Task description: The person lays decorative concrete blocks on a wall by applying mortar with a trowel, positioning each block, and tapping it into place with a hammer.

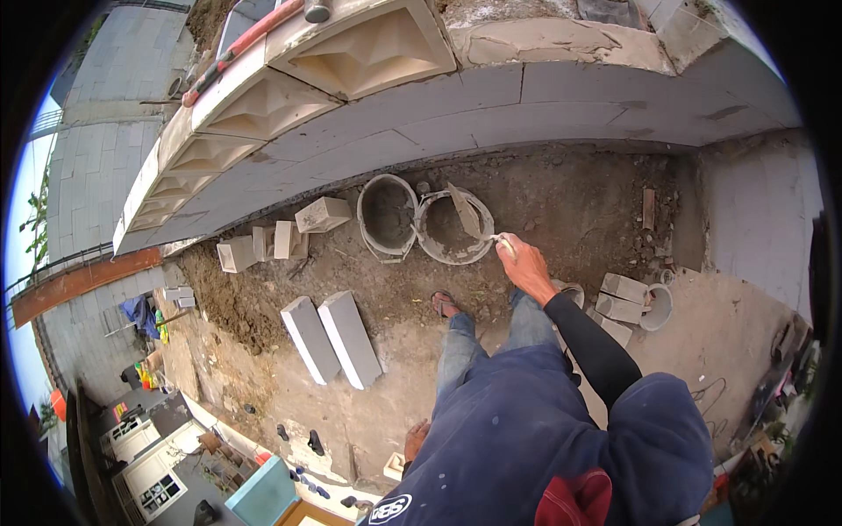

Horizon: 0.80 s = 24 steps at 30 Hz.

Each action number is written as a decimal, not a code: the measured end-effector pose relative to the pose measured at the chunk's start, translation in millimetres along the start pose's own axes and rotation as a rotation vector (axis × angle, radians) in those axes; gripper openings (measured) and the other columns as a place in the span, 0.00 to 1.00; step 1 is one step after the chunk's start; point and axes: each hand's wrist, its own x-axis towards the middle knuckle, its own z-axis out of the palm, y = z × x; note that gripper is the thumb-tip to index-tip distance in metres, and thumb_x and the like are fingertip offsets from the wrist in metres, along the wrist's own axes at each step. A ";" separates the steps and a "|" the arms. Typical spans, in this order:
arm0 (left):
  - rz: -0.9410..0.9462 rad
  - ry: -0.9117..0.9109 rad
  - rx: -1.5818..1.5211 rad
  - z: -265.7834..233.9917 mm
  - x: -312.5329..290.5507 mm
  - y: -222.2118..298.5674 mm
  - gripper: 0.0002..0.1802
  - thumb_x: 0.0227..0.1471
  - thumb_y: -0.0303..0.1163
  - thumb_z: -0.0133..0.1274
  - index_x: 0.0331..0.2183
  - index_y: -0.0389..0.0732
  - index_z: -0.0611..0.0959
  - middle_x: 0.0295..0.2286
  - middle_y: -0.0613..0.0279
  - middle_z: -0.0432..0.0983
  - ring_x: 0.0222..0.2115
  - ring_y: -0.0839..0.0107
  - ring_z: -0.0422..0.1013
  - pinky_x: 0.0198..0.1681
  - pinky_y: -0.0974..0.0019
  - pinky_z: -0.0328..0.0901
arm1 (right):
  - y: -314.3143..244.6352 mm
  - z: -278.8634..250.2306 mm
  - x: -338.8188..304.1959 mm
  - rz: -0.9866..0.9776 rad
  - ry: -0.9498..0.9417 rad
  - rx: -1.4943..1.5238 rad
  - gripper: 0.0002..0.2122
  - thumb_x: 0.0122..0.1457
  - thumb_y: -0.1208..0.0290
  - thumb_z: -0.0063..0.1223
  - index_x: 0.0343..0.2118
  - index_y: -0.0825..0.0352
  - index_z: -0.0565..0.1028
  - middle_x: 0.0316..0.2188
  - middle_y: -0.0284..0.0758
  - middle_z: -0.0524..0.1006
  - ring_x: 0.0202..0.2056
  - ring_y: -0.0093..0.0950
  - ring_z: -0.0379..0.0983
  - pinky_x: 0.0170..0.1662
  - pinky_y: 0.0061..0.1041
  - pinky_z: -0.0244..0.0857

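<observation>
My right hand is closed around the handle of a trowel. The trowel's blade, smeared with grey mortar, is over the right-hand bucket, which has mortar in it. A second bucket with grey mortar inside stands just to its left, close against it. My left hand hangs low beside my body, partly hidden by my shirt, and its fingers are too unclear to read. Both buckets stand on bare soil in front of my feet.
A grey block wall curves across ahead, topped with hollow cream blocks and a red-handled level-like bar. Two long pale blocks lie at left. Loose hollow blocks sit near the wall; more blocks and a pail lie right.
</observation>
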 end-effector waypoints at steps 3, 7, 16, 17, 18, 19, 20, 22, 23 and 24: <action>-0.392 0.149 -0.190 -16.1 -5.5 23.9 0.22 0.60 0.35 0.59 0.53 0.36 0.81 0.28 0.58 0.78 0.28 0.69 0.75 0.38 0.62 0.76 | 57.6 75.5 29.6 0.071 -0.099 -0.271 0.21 0.66 0.55 0.49 0.53 0.67 0.76 0.40 0.52 0.82 0.42 0.53 0.78 0.47 0.48 0.71; -0.466 0.282 -0.009 -44.7 -13.7 52.8 0.22 0.55 0.34 0.65 0.51 0.39 0.83 0.16 0.67 0.69 0.14 0.76 0.66 0.23 0.66 0.74 | 123.5 196.1 108.6 0.101 -0.118 -0.377 0.20 0.65 0.54 0.50 0.46 0.68 0.79 0.37 0.51 0.82 0.43 0.54 0.78 0.47 0.53 0.71; -0.479 0.241 0.193 -105.4 -35.3 7.9 0.29 0.59 0.35 0.59 0.60 0.35 0.73 0.40 0.53 0.80 0.36 0.68 0.77 0.41 0.65 0.74 | 226.1 374.9 218.4 0.019 -0.124 -0.722 0.17 0.73 0.65 0.37 0.46 0.66 0.79 0.42 0.47 0.80 0.41 0.48 0.77 0.52 0.49 0.69; -0.399 0.040 0.459 -111.3 -34.4 7.1 0.30 0.61 0.38 0.57 0.61 0.35 0.72 0.45 0.52 0.79 0.41 0.66 0.76 0.45 0.65 0.73 | 227.5 380.4 217.5 0.044 -0.206 -0.690 0.19 0.73 0.58 0.39 0.45 0.68 0.80 0.35 0.45 0.80 0.37 0.46 0.77 0.47 0.49 0.71; -0.294 -0.173 0.711 -114.0 -26.4 6.0 0.31 0.64 0.41 0.54 0.62 0.35 0.70 0.49 0.51 0.77 0.47 0.64 0.76 0.49 0.65 0.72 | 229.4 377.6 217.3 0.055 -0.203 -0.587 0.21 0.72 0.55 0.41 0.45 0.68 0.79 0.32 0.45 0.80 0.35 0.46 0.77 0.46 0.49 0.72; -0.381 -0.193 0.635 -115.2 -23.2 10.4 0.33 0.64 0.46 0.52 0.63 0.38 0.70 0.54 0.51 0.73 0.52 0.61 0.71 0.53 0.62 0.69 | 227.8 372.4 211.3 0.096 -0.257 -0.477 0.22 0.71 0.52 0.43 0.45 0.69 0.79 0.29 0.44 0.79 0.34 0.46 0.77 0.44 0.50 0.72; -0.450 -0.213 0.560 -114.5 -8.5 15.0 0.35 0.64 0.51 0.50 0.64 0.41 0.69 0.58 0.51 0.69 0.56 0.59 0.67 0.57 0.60 0.66 | 224.4 361.1 216.4 0.172 -0.296 -0.410 0.23 0.71 0.49 0.44 0.45 0.69 0.79 0.26 0.43 0.79 0.33 0.46 0.77 0.42 0.50 0.73; -0.613 -0.182 0.373 -103.3 3.6 31.6 0.38 0.64 0.56 0.48 0.66 0.43 0.68 0.61 0.51 0.66 0.60 0.57 0.64 0.60 0.59 0.64 | 216.6 327.0 203.1 0.192 -0.351 0.077 0.25 0.68 0.46 0.50 0.43 0.70 0.78 0.19 0.35 0.73 0.24 0.35 0.75 0.29 0.41 0.72; -0.708 -0.117 0.251 -92.3 8.1 40.6 0.38 0.64 0.55 0.48 0.66 0.41 0.67 0.60 0.51 0.68 0.59 0.59 0.65 0.59 0.61 0.64 | 212.7 303.2 188.6 0.256 -0.419 0.257 0.24 0.68 0.47 0.50 0.43 0.70 0.78 0.20 0.34 0.73 0.22 0.31 0.74 0.27 0.38 0.70; -0.775 -0.070 0.164 -80.4 11.9 50.6 0.38 0.65 0.54 0.48 0.66 0.40 0.67 0.59 0.51 0.69 0.58 0.60 0.67 0.59 0.62 0.65 | 203.7 285.6 172.2 0.309 -0.488 0.415 0.24 0.68 0.48 0.50 0.44 0.70 0.78 0.20 0.33 0.72 0.21 0.27 0.73 0.25 0.34 0.69</action>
